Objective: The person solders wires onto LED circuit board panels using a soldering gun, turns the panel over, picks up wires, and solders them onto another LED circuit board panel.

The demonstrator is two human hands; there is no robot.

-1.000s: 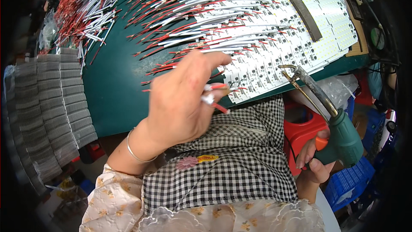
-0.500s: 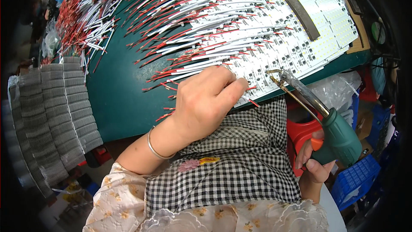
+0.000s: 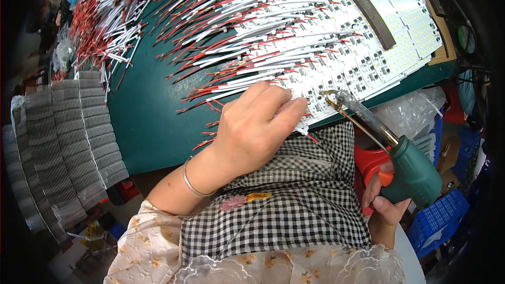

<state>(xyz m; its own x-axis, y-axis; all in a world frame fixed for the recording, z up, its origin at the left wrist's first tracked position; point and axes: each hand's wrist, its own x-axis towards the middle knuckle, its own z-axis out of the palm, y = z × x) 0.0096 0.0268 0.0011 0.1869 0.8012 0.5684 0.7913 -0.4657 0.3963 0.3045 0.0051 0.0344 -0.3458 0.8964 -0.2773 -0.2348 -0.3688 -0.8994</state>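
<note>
left hand [image 3: 252, 131] pinches white wire [image 3: 301, 128] at board edge [image 3: 336, 106]; right hand [image 3: 386, 200] wraps green soldering gun [image 3: 415, 171], tip just beyond pinch. keep wire steady, touch tip briefly to pad.

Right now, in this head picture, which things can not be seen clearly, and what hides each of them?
- Head view: the left hand covers the joint end of the thin white cable pinched in its fingers.
- The metal tip of the green soldering gun in the right hand is too small to show contact with the white circuit boards.
- The picture's dark rim cuts off the grey stacked strips.
</note>
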